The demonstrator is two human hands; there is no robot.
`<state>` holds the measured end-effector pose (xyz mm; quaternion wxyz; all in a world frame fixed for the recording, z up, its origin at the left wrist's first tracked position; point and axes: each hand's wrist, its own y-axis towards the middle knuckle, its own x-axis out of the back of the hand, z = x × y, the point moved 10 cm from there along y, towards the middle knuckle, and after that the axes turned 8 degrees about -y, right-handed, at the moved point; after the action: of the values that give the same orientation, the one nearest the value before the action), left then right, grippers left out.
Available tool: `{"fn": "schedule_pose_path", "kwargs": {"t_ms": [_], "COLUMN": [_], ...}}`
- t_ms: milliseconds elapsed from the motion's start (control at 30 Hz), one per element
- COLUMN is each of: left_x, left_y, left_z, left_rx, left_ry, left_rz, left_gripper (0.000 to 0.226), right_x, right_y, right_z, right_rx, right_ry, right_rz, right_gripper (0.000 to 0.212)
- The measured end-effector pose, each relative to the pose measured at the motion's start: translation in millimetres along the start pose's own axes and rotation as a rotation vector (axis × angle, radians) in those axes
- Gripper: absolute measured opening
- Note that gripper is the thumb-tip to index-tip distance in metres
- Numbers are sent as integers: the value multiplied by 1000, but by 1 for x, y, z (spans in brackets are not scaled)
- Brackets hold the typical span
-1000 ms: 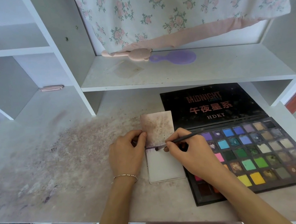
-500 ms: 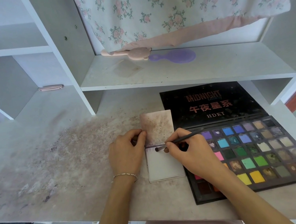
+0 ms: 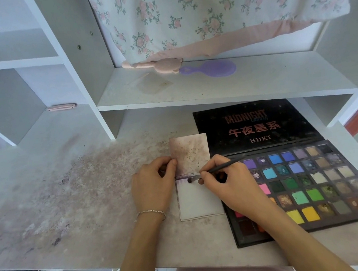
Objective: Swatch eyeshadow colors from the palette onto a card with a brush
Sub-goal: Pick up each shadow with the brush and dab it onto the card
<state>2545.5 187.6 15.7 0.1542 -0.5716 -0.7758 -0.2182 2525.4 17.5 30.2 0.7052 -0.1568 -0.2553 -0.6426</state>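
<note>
The brush (image 3: 214, 171), pinched in our right hand (image 3: 230, 185), has slid its tip leftward along the purple band atop the white card (image 3: 199, 201) beside the eyeshadow palette (image 3: 316, 185), our left hand (image 3: 155, 186) pinning the stained card (image 3: 190, 152) on the bench (image 3: 67, 195), so the swatch widens.

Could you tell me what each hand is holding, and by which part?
The right hand pinches the brush mid-handle; the left hand pinches the stained card at its left edge.
</note>
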Motion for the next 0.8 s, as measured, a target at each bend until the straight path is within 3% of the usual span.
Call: {"fn": "schedule_pose_path", "kwargs": {"t_ms": [533, 800], "left_x": [-1, 1], "left_y": [0, 0], "left_z": [2, 1], "left_rx": [18, 13], "left_ry": [16, 10], "left_rz": [9, 4], "left_gripper": [14, 11], "right_x": [-1, 19], "right_y": [0, -1], "right_z": [-1, 0], "right_rx": [4, -7], "right_ry": [-7, 167], "right_rz": [-3, -145], "right_gripper": [21, 22]}}
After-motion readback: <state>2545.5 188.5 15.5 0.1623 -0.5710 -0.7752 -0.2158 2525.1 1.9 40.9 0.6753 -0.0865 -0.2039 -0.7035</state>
